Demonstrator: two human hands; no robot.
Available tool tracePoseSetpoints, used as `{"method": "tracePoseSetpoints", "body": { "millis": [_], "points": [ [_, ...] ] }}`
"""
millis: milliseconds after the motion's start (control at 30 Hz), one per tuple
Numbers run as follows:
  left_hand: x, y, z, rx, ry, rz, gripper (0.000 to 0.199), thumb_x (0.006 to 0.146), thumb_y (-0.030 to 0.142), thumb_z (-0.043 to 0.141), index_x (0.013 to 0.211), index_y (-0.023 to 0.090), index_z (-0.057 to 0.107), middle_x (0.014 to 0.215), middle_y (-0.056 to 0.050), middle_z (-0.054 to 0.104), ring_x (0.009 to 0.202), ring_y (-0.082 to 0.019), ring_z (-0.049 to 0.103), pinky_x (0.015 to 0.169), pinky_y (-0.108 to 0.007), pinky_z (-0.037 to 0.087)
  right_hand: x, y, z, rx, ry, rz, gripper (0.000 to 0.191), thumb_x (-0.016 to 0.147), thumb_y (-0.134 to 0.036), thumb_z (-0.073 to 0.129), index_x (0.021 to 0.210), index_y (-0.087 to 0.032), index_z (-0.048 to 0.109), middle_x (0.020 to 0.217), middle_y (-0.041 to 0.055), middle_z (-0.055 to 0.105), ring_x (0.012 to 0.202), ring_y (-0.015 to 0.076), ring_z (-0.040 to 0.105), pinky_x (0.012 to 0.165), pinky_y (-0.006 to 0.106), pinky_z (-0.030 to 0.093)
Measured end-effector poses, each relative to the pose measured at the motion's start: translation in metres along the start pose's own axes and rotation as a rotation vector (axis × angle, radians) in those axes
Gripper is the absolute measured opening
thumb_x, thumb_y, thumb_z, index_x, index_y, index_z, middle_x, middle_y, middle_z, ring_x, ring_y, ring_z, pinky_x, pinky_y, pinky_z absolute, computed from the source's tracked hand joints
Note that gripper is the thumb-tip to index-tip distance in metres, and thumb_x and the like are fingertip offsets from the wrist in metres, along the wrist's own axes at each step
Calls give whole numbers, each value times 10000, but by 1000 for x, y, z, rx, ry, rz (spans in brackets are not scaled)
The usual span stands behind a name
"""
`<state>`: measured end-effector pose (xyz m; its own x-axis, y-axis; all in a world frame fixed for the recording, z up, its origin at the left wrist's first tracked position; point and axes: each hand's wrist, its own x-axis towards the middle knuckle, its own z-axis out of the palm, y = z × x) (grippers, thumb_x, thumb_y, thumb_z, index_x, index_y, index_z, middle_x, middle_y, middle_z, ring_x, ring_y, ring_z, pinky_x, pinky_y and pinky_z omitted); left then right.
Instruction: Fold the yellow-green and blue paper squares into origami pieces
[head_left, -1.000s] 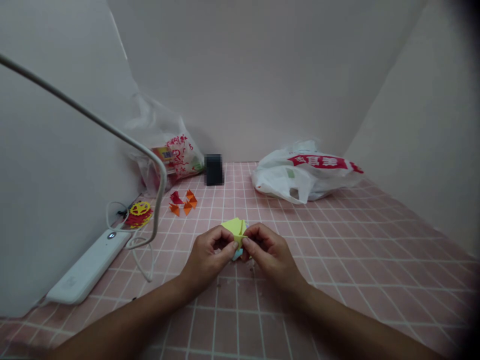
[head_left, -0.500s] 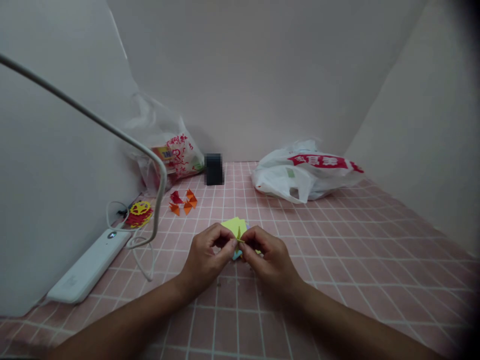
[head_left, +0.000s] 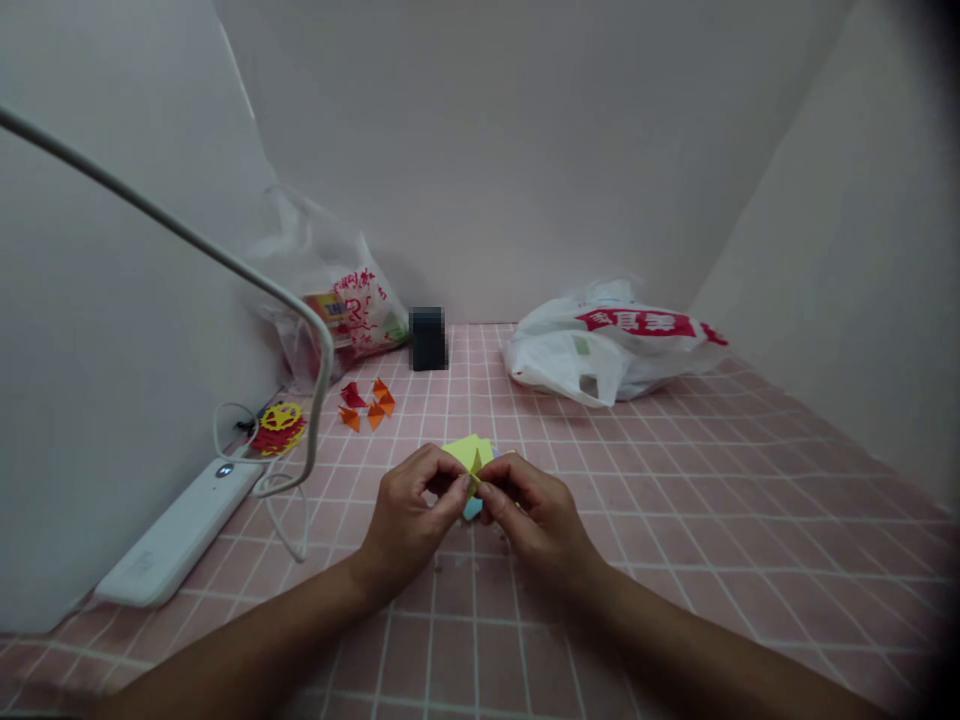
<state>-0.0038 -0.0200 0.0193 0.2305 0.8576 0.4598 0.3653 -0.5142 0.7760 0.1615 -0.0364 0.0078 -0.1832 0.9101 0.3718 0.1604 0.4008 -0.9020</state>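
Between my two hands is a small folded yellow paper (head_left: 475, 466), pinched at its edges by thumbs and forefingers. My left hand (head_left: 416, 510) has its fingertips closed on the paper's left side. From the other side, my right hand (head_left: 536, 510) pinches it too, the two thumbs nearly touching. Just behind the fingertips, yellow sheets (head_left: 459, 448) lie on the pink checked cloth, partly covered by the hands. A bit of light blue paper (head_left: 472, 509) shows below the fingers.
Orange folded pieces (head_left: 376, 410) and a red one (head_left: 352, 395) lie at the left, near red and yellow cutouts (head_left: 280, 428). A white power bank (head_left: 176, 530) with a looping cable, a dark box (head_left: 428, 339) and plastic bags (head_left: 600, 345) stand around.
The folded yellow paper has turned slightly between my fingertips, and more of its face shows. My right fingers have shifted a little. Everything else is unmoved.
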Motion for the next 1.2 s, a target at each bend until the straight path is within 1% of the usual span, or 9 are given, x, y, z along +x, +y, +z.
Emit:
{"method": "tracePoseSetpoints", "body": {
  "millis": [100,200,267,367,533,633,733,967,1200],
  "points": [
    [0,-1,0,-10,4,-18,115,859,165,586,744,167,584,696,12,573,612,-107,564,588,-222,465,0,1,-1,15,-10,-4,166,951,-262,518,820,-191,590,735,12,598,669,152,579,624,290,451],
    [1,-1,-1,2,-26,-19,97,839,139,576,747,171,577,699,16,568,617,-107,563,591,-221,465,1,3,-1,30,-13,-1,163,971,-264,478,867,-197,585,735,7,593,672,151,578,638,295,456],
    [2,-2,-2,27,-49,-12,90,826,124,575,750,173,573,712,14,570,628,-109,565,594,-222,461,2,4,-1,41,4,20,86,951,-257,511,947,-201,576,802,17,604,701,156,586,649,299,467],
    [5,-4,-4,78,-70,20,97,833,119,578,754,174,569,725,11,575,632,-111,559,595,-227,445,3,3,-1,13,35,23,103,906,-229,565,1006,-204,562,888,36,596,732,162,580,661,306,477],
    [6,-7,-4,165,-91,106,105,853,117,588,766,175,576,726,2,573,667,-128,548,617,-248,424,6,2,-2,-152,65,40,29,866,-189,584,877,-199,560,828,37,582,688,162,543,618,303,447],
    [4,-8,-2,169,-77,110,116,855,110,592,761,171,565,720,7,560,653,-121,536,603,-240,414,7,3,-2,-184,64,67,68,863,-191,585,799,-195,564,778,38,586,686,170,547,612,306,437],
    [3,-9,-2,170,-63,116,115,854,105,595,764,168,561,721,8,558,650,-118,538,598,-234,414,6,5,-1,-154,22,52,141,884,-221,578,746,-193,573,751,39,595,705,177,560,627,308,440],
    [4,-8,-3,175,-87,105,99,870,110,580,793,172,588,748,-2,596,682,-126,576,641,-246,448,6,10,-3,-46,-59,16,187,950,-233,457,815,-197,581,690,11,583,646,154,554,614,290,436],
    [6,-7,-6,144,-77,48,79,864,134,580,800,173,605,751,-10,621,684,-135,596,637,-251,464,8,12,-4,80,-114,64,140,942,-242,477,871,-195,588,663,-5,583,614,143,564,608,283,452]
  ]
}}
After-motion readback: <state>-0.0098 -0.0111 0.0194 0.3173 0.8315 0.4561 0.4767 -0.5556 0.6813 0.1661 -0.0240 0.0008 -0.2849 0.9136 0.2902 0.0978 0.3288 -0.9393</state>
